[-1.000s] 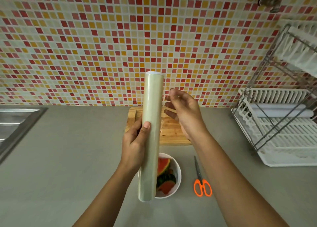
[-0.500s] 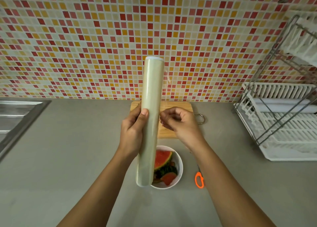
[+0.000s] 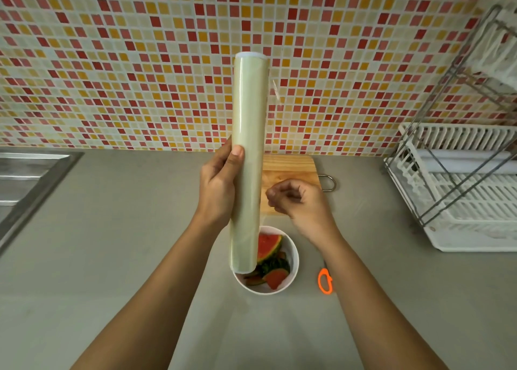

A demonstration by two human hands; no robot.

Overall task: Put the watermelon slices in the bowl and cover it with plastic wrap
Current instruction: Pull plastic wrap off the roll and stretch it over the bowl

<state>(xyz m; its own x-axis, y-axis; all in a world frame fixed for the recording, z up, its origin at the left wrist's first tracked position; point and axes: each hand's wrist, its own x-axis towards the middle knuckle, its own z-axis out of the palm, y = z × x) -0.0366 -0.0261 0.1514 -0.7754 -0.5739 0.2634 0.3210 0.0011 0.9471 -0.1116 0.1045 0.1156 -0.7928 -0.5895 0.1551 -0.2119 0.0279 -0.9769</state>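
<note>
Little red, orange, yellow and cream squares all over the wall (image 3: 112,62). Pale yellow-green on the wrap roll (image 3: 247,145). White for the bowl (image 3: 295,260), red and dark green for the watermelon slices (image 3: 267,243). Bright orange on the scissors (image 3: 325,281). Light brown wood on the board (image 3: 288,168). Plain grey on the counter (image 3: 112,229). White on the dish rack (image 3: 461,201).

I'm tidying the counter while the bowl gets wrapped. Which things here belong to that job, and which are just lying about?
Job: wrap, gripped by left hand, right hand seemingly pinching its loose film; bowl; watermelon slices; perhaps scissors.
Lying about: cutting board; dish rack; sink.
</note>
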